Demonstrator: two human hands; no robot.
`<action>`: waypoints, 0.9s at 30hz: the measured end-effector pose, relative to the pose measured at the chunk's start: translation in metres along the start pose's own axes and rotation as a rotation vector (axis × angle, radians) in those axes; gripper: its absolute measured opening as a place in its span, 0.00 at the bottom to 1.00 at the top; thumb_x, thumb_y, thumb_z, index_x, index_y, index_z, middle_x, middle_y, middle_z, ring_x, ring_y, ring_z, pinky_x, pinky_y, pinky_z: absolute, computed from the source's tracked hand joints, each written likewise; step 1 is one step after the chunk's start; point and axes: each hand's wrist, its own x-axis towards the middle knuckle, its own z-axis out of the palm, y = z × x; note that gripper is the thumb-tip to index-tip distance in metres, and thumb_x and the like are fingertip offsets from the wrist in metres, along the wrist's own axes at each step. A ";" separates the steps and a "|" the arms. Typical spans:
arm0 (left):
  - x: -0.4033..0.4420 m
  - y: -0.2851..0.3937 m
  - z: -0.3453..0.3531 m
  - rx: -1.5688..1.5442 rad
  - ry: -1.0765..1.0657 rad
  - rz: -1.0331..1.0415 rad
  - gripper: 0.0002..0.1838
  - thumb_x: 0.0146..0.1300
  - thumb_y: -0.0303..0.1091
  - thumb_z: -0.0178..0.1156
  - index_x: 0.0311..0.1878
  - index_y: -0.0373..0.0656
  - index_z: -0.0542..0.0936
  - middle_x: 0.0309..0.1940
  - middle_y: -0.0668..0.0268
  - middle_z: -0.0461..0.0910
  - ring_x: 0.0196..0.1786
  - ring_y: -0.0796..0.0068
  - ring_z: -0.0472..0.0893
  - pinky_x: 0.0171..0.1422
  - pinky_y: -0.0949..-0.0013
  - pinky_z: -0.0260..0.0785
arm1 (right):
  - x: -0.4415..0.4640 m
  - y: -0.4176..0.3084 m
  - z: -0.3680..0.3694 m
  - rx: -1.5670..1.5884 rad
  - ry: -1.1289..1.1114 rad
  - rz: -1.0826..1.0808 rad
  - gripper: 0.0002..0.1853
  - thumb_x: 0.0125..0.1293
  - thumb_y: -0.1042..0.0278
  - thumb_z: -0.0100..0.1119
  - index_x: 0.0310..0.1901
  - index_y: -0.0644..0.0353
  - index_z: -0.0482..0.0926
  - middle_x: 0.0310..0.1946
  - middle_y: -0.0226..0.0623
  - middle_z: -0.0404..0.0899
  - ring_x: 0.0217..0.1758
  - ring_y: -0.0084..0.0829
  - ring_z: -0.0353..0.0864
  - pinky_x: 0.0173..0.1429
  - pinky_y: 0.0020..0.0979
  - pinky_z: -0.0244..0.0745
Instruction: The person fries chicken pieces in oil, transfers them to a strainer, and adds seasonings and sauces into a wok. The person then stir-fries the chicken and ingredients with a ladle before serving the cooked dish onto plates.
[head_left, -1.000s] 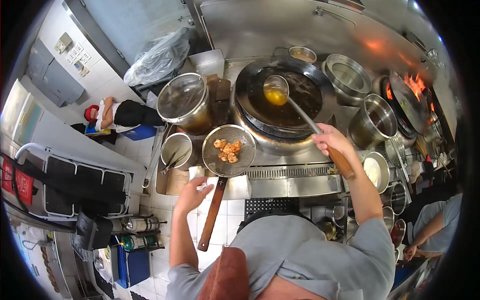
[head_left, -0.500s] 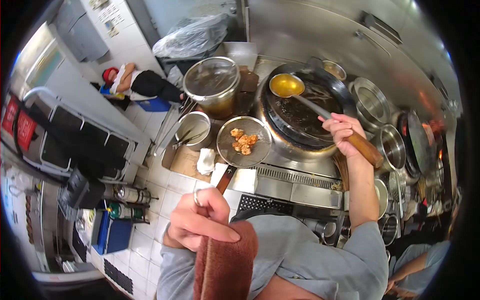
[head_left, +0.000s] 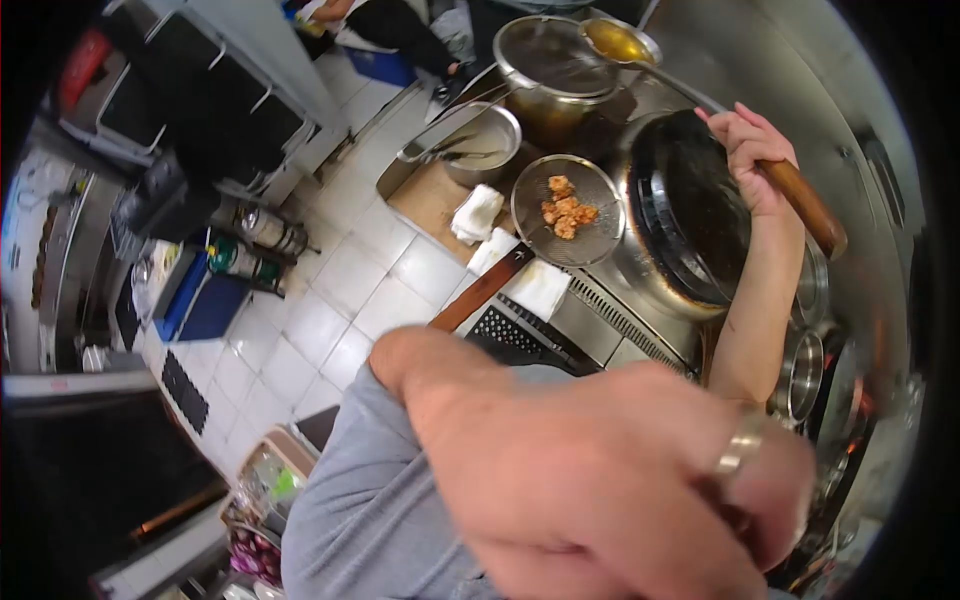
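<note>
My right hand (head_left: 755, 160) is wrapped round the wooden handle of a ladle (head_left: 615, 42). Yellow liquid lies in the ladle's bowl, held over the right rim of a mesh-topped metal pot (head_left: 560, 108). My left hand (head_left: 610, 480) is large and blurred close to the camera, its fingers curled and a ring on one. What they hold, if anything, is hidden. Beyond it, several browned fried pieces (head_left: 568, 214) lie in a round mesh strainer (head_left: 535, 222) with a wooden handle. The dark wok (head_left: 690, 190) sits right of the strainer, partly behind my right forearm.
A metal bowl (head_left: 505, 125) with utensils stands left of the strainer. White folded cloths (head_left: 480, 212) lie near the counter edge. Metal pans (head_left: 803, 375) are at the right. At the top left another person's dark-trousered legs (head_left: 400, 35) show beside a blue box (head_left: 378, 66).
The ladle has moved from over the wok to the pot's rim. My left hand has come up close to the camera, and the brown cloth it held is out of sight. The view has turned.
</note>
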 end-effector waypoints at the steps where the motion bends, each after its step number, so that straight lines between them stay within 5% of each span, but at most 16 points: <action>1: 0.000 0.000 -0.002 0.014 -0.019 0.017 0.11 0.59 0.33 0.59 0.34 0.34 0.84 0.27 0.57 0.75 0.30 0.67 0.75 0.33 0.69 0.66 | 0.011 0.001 -0.002 -0.024 -0.004 -0.015 0.34 0.72 0.72 0.40 0.69 0.69 0.31 0.30 0.37 0.58 0.18 0.24 0.63 0.16 0.25 0.70; 5: -0.001 -0.003 -0.016 0.097 -0.219 0.087 0.08 0.57 0.30 0.59 0.34 0.35 0.83 0.27 0.55 0.77 0.31 0.63 0.77 0.35 0.66 0.68 | 0.047 -0.020 -0.028 -0.096 0.023 0.077 0.25 0.73 0.73 0.40 0.63 0.78 0.44 0.31 0.35 0.58 0.18 0.22 0.63 0.16 0.24 0.67; 10: -0.029 -0.014 -0.027 0.514 -0.850 -0.018 0.08 0.50 0.26 0.60 0.35 0.36 0.83 0.29 0.53 0.79 0.35 0.56 0.78 0.40 0.61 0.70 | 0.056 -0.003 -0.051 -0.446 0.104 -0.035 0.13 0.72 0.76 0.42 0.52 0.77 0.61 0.29 0.30 0.60 0.18 0.14 0.62 0.15 0.17 0.59; 12: -0.043 -0.042 -0.020 0.134 -0.494 -0.121 0.09 0.50 0.24 0.60 0.36 0.38 0.83 0.29 0.54 0.79 0.35 0.57 0.79 0.40 0.61 0.70 | 0.056 0.004 -0.060 -0.598 0.099 -0.080 0.09 0.71 0.77 0.43 0.49 0.73 0.64 0.28 0.29 0.62 0.18 0.12 0.62 0.15 0.15 0.59; 16: -0.035 -0.019 -0.070 0.249 -0.356 -0.340 0.13 0.60 0.30 0.60 0.46 0.34 0.81 0.35 0.61 0.77 0.31 0.67 0.76 0.34 0.72 0.68 | 0.051 0.012 -0.075 -1.149 0.257 -0.243 0.05 0.67 0.75 0.51 0.43 0.60 0.68 0.26 0.24 0.65 0.17 0.09 0.61 0.14 0.14 0.59; 18: -0.041 0.002 -0.093 0.248 -0.263 -0.596 0.15 0.63 0.34 0.61 0.51 0.36 0.81 0.41 0.59 0.78 0.35 0.72 0.76 0.38 0.72 0.69 | 0.045 0.019 -0.078 -1.394 0.288 -0.291 0.18 0.63 0.76 0.54 0.55 0.62 0.68 0.22 0.23 0.65 0.16 0.10 0.62 0.13 0.16 0.61; 21: -0.074 0.001 -0.113 0.363 -0.093 -0.707 0.15 0.65 0.35 0.61 0.50 0.36 0.80 0.39 0.63 0.78 0.36 0.77 0.76 0.40 0.75 0.69 | 0.030 0.016 -0.093 -1.703 0.356 -0.393 0.35 0.58 0.79 0.58 0.68 0.64 0.58 0.19 0.25 0.67 0.15 0.15 0.65 0.14 0.21 0.65; 25: -0.125 -0.019 -0.121 0.489 0.149 -0.971 0.11 0.66 0.32 0.60 0.47 0.37 0.81 0.37 0.65 0.78 0.33 0.77 0.77 0.39 0.75 0.70 | -0.029 0.018 -0.103 -1.798 0.463 -0.502 0.39 0.58 0.79 0.57 0.72 0.60 0.54 0.23 0.29 0.69 0.15 0.18 0.66 0.15 0.23 0.65; 27: -0.139 -0.028 -0.122 0.633 0.086 -1.056 0.10 0.65 0.32 0.60 0.47 0.38 0.81 0.36 0.65 0.79 0.34 0.78 0.77 0.39 0.75 0.70 | -0.074 0.014 -0.106 -1.755 0.541 -0.540 0.39 0.58 0.79 0.57 0.72 0.60 0.54 0.24 0.29 0.69 0.15 0.18 0.66 0.15 0.24 0.65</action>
